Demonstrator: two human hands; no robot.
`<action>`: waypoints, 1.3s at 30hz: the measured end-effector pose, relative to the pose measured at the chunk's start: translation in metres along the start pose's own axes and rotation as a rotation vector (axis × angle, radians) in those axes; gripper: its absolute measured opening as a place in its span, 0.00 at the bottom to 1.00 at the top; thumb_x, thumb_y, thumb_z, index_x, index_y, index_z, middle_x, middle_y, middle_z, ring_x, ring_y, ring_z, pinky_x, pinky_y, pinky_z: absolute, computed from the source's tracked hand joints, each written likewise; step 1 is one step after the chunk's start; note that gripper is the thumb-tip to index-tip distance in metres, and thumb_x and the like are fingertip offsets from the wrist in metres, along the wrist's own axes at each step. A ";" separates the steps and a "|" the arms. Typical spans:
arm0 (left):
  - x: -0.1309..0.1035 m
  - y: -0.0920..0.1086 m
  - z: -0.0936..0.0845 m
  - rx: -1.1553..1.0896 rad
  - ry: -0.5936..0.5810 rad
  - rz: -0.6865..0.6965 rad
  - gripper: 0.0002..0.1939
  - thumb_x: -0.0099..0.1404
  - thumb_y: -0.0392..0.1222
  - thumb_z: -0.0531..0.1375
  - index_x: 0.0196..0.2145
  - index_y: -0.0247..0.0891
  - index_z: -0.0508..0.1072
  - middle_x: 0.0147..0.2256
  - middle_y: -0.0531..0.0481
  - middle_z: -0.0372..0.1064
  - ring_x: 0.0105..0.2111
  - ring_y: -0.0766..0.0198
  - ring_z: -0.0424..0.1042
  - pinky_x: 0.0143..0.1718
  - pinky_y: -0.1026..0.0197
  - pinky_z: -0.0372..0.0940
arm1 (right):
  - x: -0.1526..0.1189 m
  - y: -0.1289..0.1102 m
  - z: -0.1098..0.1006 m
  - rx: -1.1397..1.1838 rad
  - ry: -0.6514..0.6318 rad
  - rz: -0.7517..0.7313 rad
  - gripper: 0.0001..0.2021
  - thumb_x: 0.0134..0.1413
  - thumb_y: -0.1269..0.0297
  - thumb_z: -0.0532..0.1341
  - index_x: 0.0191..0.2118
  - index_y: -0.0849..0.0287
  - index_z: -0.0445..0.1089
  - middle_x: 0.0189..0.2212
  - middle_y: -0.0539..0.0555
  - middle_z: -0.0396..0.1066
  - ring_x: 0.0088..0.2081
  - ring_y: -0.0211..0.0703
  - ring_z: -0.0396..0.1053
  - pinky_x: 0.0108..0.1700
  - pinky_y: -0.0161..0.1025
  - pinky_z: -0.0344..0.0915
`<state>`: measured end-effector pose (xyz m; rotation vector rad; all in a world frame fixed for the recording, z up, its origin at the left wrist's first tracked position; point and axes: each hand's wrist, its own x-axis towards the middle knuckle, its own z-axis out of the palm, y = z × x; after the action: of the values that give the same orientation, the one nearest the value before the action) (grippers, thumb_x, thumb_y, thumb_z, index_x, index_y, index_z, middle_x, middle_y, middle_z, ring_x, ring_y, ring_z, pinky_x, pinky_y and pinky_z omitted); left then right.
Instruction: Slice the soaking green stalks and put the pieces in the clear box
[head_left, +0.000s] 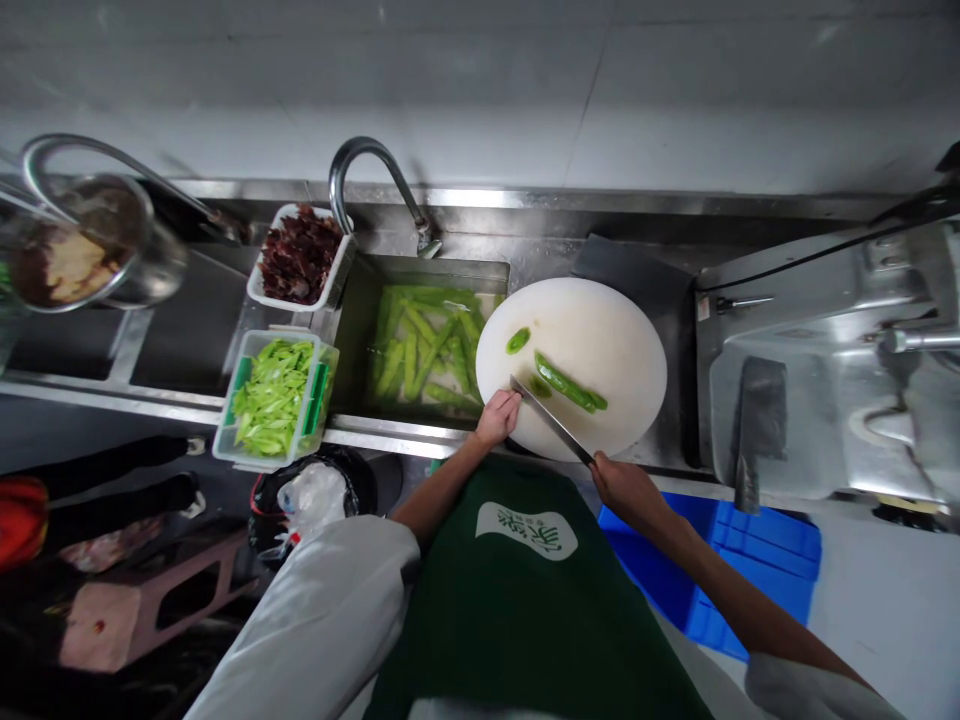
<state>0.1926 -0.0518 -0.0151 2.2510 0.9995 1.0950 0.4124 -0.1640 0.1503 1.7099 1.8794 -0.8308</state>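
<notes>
My right hand point(621, 490) is closed round the handle of a kitchen knife point(559, 428), whose blade slants up to the left over the near side of a round white cutting board point(615, 320). My left hand point(499, 416) is curled at the board's left edge, close by the knife tip; what its fingers hold, if anything, does not show clearly. Just past the blade lies a long peeled green vegetable piece point(562, 380). A short cut green piece point(517, 341) rests apart from it, and another small one is partly behind the blade.
Left of the board, a water-filled sink point(352, 340) holds green stalks point(431, 345) under a curved faucet point(375, 150). Further left are a tub of green slices point(274, 395), a tray of dark reddish pieces point(300, 255) and a metal pot point(154, 265). A cleaver point(759, 410) lies at right.
</notes>
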 end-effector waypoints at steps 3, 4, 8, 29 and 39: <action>0.000 0.001 0.000 0.010 -0.005 -0.007 0.13 0.72 0.38 0.48 0.44 0.36 0.72 0.35 0.44 0.68 0.37 0.62 0.68 0.41 0.57 0.71 | -0.008 0.010 0.004 0.015 0.028 -0.017 0.11 0.69 0.65 0.45 0.40 0.61 0.62 0.31 0.57 0.75 0.33 0.43 0.74 0.30 0.36 0.49; 0.000 0.001 0.000 0.012 -0.009 -0.011 0.13 0.72 0.38 0.48 0.44 0.36 0.72 0.35 0.44 0.68 0.37 0.62 0.68 0.41 0.57 0.71 | -0.011 0.013 0.006 0.017 0.033 -0.023 0.11 0.69 0.65 0.45 0.40 0.60 0.62 0.31 0.57 0.75 0.33 0.43 0.74 0.30 0.37 0.48; -0.001 0.002 -0.001 0.001 -0.041 -0.044 0.14 0.73 0.39 0.48 0.44 0.37 0.72 0.35 0.44 0.69 0.38 0.61 0.69 0.42 0.56 0.70 | -0.017 0.020 0.014 0.027 0.062 -0.046 0.11 0.68 0.65 0.45 0.39 0.60 0.62 0.29 0.56 0.74 0.31 0.42 0.73 0.30 0.37 0.48; 0.101 -0.031 -0.028 0.013 -0.033 -0.223 0.08 0.65 0.39 0.59 0.41 0.37 0.75 0.43 0.43 0.67 0.46 0.56 0.68 0.52 0.50 0.66 | -0.041 0.027 0.013 0.137 0.076 -0.087 0.13 0.66 0.64 0.46 0.41 0.59 0.66 0.30 0.56 0.75 0.31 0.44 0.72 0.32 0.37 0.53; 0.086 -0.048 -0.057 0.106 -0.276 -0.412 0.11 0.60 0.33 0.61 0.41 0.35 0.78 0.44 0.44 0.63 0.32 0.64 0.70 0.43 0.55 0.71 | -0.001 -0.019 0.022 0.262 0.112 0.120 0.12 0.67 0.63 0.46 0.41 0.60 0.64 0.31 0.56 0.75 0.35 0.43 0.73 0.34 0.36 0.52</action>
<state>0.1630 0.0489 0.0294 2.0698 1.3434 0.5527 0.3920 -0.1809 0.1378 2.0442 1.7797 -0.9877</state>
